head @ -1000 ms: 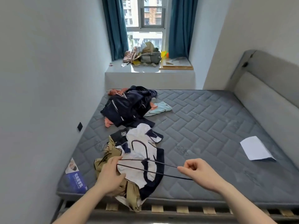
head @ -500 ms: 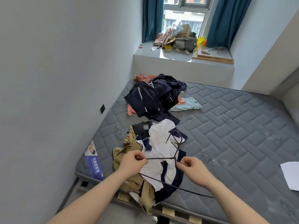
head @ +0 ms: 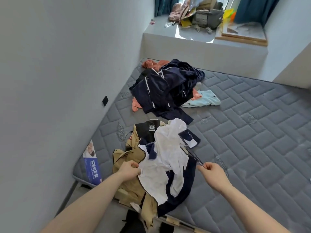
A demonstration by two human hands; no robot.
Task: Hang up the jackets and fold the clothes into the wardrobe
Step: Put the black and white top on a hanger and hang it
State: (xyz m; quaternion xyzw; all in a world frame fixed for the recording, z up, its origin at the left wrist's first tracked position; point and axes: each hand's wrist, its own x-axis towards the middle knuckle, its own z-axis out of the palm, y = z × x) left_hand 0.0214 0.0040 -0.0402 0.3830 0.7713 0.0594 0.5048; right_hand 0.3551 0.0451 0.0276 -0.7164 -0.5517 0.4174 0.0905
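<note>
Since the earlier frame the left hand [head: 129, 169] has released the thin black wire hanger [head: 191, 151] and now grips the white-and-navy jacket [head: 165, 165] lying on the grey quilted mattress [head: 252, 132]. The right hand [head: 212, 173] pinches the hanger alone. Risk: the hanger, blurred in motion, may snag the fabric.

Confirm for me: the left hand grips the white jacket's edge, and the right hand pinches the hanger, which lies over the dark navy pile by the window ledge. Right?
Not quite. In the head view the hanger lies over the white jacket, not the navy pile. The left hand does grip the jacket's edge, and the right hand pinches the hanger's end.
</note>
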